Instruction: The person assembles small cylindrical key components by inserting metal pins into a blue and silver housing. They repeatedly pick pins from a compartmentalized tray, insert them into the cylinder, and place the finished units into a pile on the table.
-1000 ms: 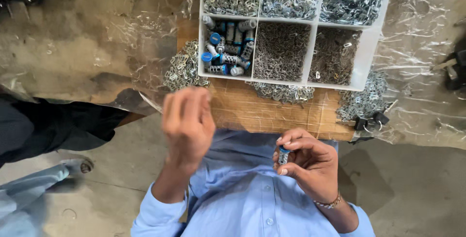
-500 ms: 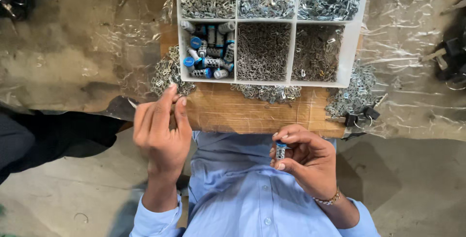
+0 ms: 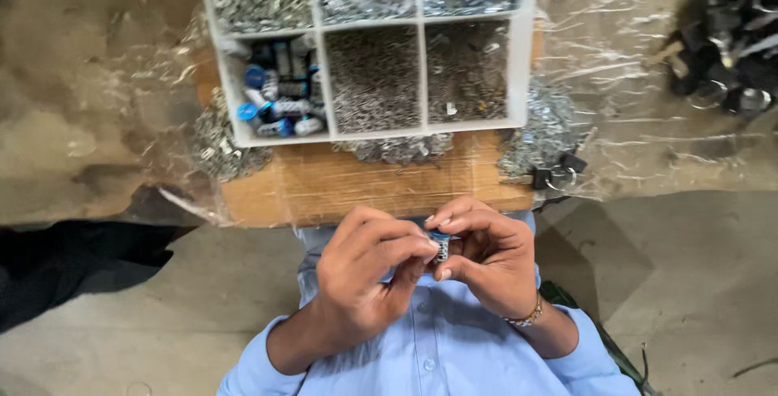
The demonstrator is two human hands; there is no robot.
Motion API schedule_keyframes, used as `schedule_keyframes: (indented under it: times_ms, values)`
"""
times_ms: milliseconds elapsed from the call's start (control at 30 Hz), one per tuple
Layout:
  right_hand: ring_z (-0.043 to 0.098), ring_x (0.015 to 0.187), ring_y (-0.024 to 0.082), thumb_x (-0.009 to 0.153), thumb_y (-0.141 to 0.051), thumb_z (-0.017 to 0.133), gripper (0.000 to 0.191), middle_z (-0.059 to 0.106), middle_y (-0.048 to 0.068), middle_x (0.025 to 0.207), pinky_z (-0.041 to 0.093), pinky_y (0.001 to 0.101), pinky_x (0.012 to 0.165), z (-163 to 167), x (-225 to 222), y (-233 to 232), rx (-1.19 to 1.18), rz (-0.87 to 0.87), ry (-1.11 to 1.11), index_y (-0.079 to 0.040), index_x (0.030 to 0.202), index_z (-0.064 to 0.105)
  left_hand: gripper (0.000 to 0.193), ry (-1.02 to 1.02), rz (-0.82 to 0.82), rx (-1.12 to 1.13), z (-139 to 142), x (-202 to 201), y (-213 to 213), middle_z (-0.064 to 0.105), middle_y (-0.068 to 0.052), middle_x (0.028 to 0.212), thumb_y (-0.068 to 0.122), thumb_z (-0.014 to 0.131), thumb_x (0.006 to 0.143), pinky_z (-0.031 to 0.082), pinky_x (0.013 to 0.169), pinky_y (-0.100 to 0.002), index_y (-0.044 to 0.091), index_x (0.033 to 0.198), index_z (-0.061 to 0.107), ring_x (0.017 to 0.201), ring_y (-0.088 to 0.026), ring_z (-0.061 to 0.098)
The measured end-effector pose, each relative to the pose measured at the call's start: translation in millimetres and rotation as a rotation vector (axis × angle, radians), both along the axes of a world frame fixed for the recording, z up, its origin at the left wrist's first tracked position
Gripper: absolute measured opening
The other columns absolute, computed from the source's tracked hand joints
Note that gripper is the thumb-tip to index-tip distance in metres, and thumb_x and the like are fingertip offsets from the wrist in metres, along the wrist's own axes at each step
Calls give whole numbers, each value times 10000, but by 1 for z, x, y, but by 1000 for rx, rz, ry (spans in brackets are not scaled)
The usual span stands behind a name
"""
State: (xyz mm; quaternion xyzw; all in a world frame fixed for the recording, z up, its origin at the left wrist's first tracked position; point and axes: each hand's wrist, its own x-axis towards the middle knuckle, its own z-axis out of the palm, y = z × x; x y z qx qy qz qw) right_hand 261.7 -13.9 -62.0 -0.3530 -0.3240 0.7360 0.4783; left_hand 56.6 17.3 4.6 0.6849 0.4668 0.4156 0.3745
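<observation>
My right hand (image 3: 486,254) pinches a small blue-capped cylindrical part (image 3: 440,246) in front of my chest. My left hand (image 3: 369,270) has come against it, its fingertips touching the same part from the left. Both hands hover just below the near edge of a wooden board (image 3: 365,185). On that board stands a white divided tray (image 3: 523,55); its near-left compartment holds several more blue-capped parts (image 3: 275,100), and the other compartments hold small metal pieces.
Loose heaps of small metal pieces (image 3: 539,124) lie around the tray on the board and on crinkled plastic sheet (image 3: 632,80). Dark metal hardware (image 3: 729,47) sits at the far right. A dark-clothed person's leg (image 3: 65,258) is at the left.
My left hand has swung from the left, down by the board's edge, over to my right hand, and its fingers now meet the blue-capped part. The view has shifted closer.
</observation>
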Motion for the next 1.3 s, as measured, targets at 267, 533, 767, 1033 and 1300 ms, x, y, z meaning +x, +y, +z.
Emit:
schedule_keyframes:
  times_ms: [267,533,767,1033,1300]
  values:
    - [646,904,101,842,110,832,399,659,200,1256,566,194,723,-1,1,-6,-17,-36,-51,18,1207,700,263,96,-93,92,1,1,5,675,-69,1024,-35,825,828,544,762,-352,37,1036,681,891,-266,638]
    - [671,1035,140,820,57,879,372,657,121,1147,575,239,878,0,17,-8,145,91,-108,11,1159,734,313,-215,-256,-378,-10,-3,0,581,-48,960,-46,779,761,478,756,-315,68,1041,702,866,-236,546]
    - [727,875,214,809,-1,898,403,635,186,1193,674,343,719,4,46,-29,-52,-204,26,38,1168,719,330,169,-174,-63,-13,31,9,620,-31,987,80,759,885,519,773,-334,100,1209,698,886,-210,609]
    - [724,879,226,820,-8,887,407,627,194,1184,664,350,703,5,64,-37,-11,-318,-7,28,1176,694,343,434,-142,125,-4,46,38,602,-91,1109,149,747,990,521,858,-385,27,1291,634,995,-270,585]
    - [723,855,235,828,31,877,386,621,194,1179,659,348,691,6,59,-29,-14,-260,16,30,1166,689,337,544,-60,169,-27,53,18,610,-94,1063,227,763,926,500,817,-404,68,1218,706,964,-284,577]
